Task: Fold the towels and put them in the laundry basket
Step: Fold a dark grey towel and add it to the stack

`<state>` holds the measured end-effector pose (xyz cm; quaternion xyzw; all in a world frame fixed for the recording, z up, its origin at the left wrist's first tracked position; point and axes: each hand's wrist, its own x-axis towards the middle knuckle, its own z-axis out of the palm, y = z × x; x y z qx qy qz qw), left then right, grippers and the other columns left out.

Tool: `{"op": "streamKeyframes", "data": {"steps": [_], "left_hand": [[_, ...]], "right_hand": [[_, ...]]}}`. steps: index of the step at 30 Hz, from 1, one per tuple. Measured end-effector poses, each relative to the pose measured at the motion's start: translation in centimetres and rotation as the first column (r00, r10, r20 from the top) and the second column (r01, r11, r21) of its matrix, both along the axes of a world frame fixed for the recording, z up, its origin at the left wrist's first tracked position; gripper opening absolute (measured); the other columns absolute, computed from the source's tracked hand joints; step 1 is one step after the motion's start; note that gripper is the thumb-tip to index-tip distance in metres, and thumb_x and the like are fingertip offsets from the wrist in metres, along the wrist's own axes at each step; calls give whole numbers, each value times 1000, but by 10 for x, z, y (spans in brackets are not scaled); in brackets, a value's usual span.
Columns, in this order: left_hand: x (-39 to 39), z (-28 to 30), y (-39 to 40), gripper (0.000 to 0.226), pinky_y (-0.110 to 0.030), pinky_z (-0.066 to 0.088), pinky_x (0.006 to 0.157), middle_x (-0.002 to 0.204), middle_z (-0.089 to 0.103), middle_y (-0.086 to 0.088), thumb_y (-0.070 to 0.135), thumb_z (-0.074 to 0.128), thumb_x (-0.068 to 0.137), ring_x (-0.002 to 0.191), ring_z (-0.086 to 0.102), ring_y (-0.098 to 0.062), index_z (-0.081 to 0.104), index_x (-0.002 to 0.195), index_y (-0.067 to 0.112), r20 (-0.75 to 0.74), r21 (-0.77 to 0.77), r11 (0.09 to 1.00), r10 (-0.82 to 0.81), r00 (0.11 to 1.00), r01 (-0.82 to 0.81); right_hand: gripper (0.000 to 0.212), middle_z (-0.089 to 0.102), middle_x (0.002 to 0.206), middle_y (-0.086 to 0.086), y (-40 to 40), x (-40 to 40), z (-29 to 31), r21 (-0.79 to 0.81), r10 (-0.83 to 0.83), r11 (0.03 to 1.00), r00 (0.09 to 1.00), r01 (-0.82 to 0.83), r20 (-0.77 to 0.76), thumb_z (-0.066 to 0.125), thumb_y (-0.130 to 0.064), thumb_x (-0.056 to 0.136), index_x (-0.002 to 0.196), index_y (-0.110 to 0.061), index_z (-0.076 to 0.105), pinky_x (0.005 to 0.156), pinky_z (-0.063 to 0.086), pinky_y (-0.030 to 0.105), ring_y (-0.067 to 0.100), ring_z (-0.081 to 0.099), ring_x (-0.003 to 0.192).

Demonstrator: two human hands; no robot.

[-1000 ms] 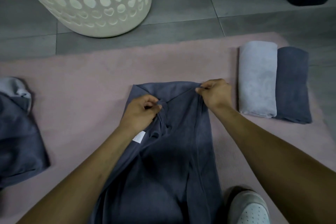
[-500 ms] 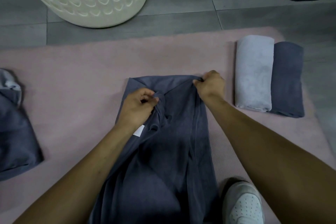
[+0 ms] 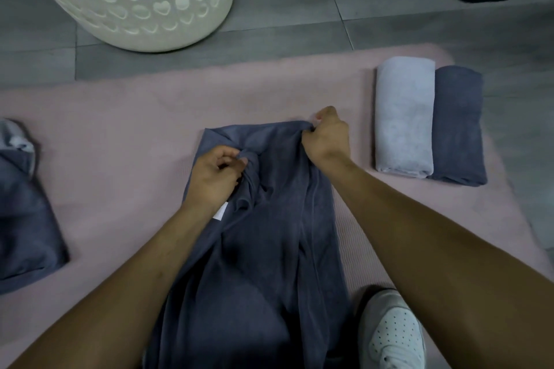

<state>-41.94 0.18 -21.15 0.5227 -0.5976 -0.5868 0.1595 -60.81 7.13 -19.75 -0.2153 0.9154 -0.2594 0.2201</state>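
Dark blue towel [image 3: 269, 249] spread on the pink mat [image 3: 120, 117], long axis running from 6 o'clock, near the body, toward 12 o'clock, far edge lying across from 9 to 3 o'clock. Left hand [image 3: 214, 181] clamped on a bunched fold of cloth a little inside the far left corner, fingers curled around the gather; white label [image 3: 221, 213] showing just below the wrist. Right hand [image 3: 326, 136] pinching the far right corner, thumb and fingers closed on the edge. Both hands on the far end, right hand slightly farther out toward 12 o'clock than the left, so far edge not level. Probably the step in hand: straightening the far edge before the next fold. For this, left corner to be drawn out toward 9 o'clock, since the cloth there is gathered and not flat. Laundry basket [image 3: 135, 0] standing on the grey floor at 11 o'clock, well apart from the towel, nearer to the left hand. 2 folded towels, light grey towel [image 3: 404, 117] and dark folded towel [image 3: 458, 126], lying touching side by side at 2 o'clock, long axes also toward 12 o'clock, near the right hand. Unfolded pile [image 3: 24, 213] at 9 o'clock. White shoe [image 3: 389, 332] at 5 o'clock, just beside the towel.
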Motion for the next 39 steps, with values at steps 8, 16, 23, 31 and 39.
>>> {"op": "streamKeyframes", "data": {"steps": [8, 16, 23, 31, 39], "left_hand": [[37, 98, -7, 21, -21, 44, 43, 62, 61, -3, 3, 60, 89, 51, 58, -17, 57, 71, 14, 194, -145, 979, -111, 975, 140], [73, 273, 24, 11, -34, 58, 52, 69, 67, -19, 5, 39, 90, 58, 70, -28, 50, 92, 7, 266, -217, 968, -63, 962, 123], [109, 404, 71, 19, -30, 55, 48, 74, 56, -10, 1, 37, 99, 50, 63, -17, 41, 87, 16, -305, -299, 885, 266, 914, -357], [145, 392, 144, 12, -33, 58, 52, 60, 66, -14, 3, 39, 97, 50, 68, -22, 47, 93, 11, -54, -260, 958, 106, 993, -117], [162, 405, 147, 24, -24, 55, 47, 80, 59, -11, 5, 36, 102, 49, 65, -15, 40, 83, 19, -368, -199, 901, 296, 882, -385]], "right_hand": [[10, 68, 99, 15, 0, 36, 109, 135, 271, 954, 963, -269, 3, 56, -7, 89, 89, 0, 62, 68, 53, 30, 29, 66, 88], [28, 55, 35, -3, 44, 86, 295, 207, 397, 866, 878, -454, 266, 59, -1, 90, 64, -9, 51, 38, 43, 14, 8, 56, 35], [12, 62, 91, 14, 118, 142, 392, -633, 108, 747, 976, -204, -187, 41, -15, 96, 95, -11, 52, 71, 53, 36, 29, 62, 77], [18, 62, 93, 17, 185, 163, 395, -333, 213, 892, 934, -307, -288, 45, -5, 90, 90, -7, 63, 68, 39, 29, 35, 59, 87], [20, 62, 93, 16, 188, 146, 397, -387, 149, 880, 933, -276, -327, 40, -8, 94, 90, -8, 60, 70, 43, 31, 37, 58, 89]]}}
